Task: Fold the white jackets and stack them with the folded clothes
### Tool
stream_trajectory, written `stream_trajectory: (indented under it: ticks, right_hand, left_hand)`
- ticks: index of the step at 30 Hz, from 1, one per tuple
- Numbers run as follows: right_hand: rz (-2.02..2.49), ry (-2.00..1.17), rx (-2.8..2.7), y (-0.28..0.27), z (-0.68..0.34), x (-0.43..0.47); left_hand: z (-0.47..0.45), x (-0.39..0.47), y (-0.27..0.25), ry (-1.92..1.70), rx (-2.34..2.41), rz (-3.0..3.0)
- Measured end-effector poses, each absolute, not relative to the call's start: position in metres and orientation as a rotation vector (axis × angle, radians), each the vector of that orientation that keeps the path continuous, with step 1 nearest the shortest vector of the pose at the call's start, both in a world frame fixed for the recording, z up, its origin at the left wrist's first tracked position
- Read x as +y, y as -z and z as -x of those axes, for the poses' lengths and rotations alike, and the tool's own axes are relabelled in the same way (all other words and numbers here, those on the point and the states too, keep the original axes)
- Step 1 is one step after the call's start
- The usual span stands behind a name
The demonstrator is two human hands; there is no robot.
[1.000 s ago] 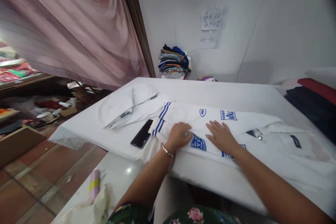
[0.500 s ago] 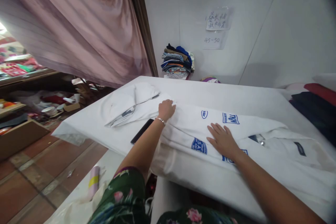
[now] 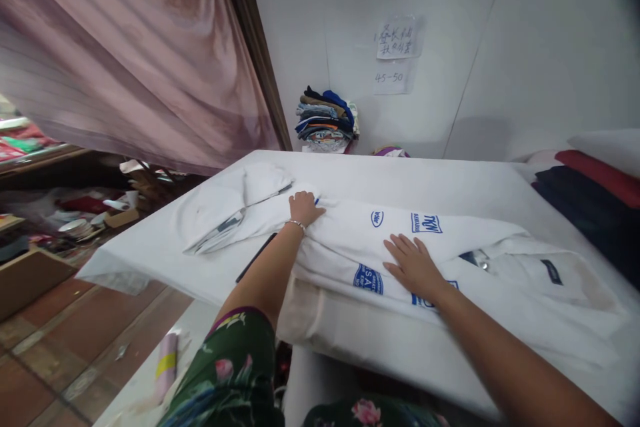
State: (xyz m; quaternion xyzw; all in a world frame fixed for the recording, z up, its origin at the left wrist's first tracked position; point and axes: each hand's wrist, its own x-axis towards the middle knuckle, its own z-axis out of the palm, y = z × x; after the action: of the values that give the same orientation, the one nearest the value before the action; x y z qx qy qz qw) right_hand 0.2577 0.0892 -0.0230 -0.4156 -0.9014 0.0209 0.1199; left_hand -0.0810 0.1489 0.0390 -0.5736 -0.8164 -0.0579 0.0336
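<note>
Okay so, right hand (image 3: 413, 267) lies flat, fingers spread, on the white top (image 3: 345, 227); left hand (image 3: 304, 208) is at its end, can't tell if it's gripping.

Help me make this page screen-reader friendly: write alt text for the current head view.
A person's left hand and spread right hand touch a white garment with blue prints, laid on a white table. White clothes lie at left; behind, stacked clothes stand before a wall with handwritten signs.
</note>
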Motion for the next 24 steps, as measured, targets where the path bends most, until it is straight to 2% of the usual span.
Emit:
stream_trajectory:
  ticks: [5, 8, 12, 16, 20, 24]
  right_hand:
    - [1.214, -0.102, -2.643, 0.018, -0.256, 0.088]
    - [1.233, -0.132, -2.634, 0.016, -0.255, 0.087]
    - [1.267, -0.215, -2.667, 0.010, -0.253, 0.087]
    - [1.295, -0.290, -2.660, 0.002, -0.251, 0.088]
    - [1.303, -0.361, -2.632, -0.004, -0.250, 0.088]
    - [1.314, -0.490, -2.579, -0.016, -0.251, 0.098]
  left_hand:
    - [0.086, 0.149, -0.035, 0.249, -2.797, 1.608]
    - [0.079, 0.154, -0.043, 0.201, -2.814, 1.592]
    - [0.050, 0.146, -0.054, 0.300, -2.430, 1.749]
    - [0.017, 0.120, -0.039, 0.296, -1.999, 2.107]
    - [0.003, 0.103, -0.008, 0.052, -2.030, 2.261]
    - [0.004, 0.106, 0.005, 0.027, -2.052, 2.221]
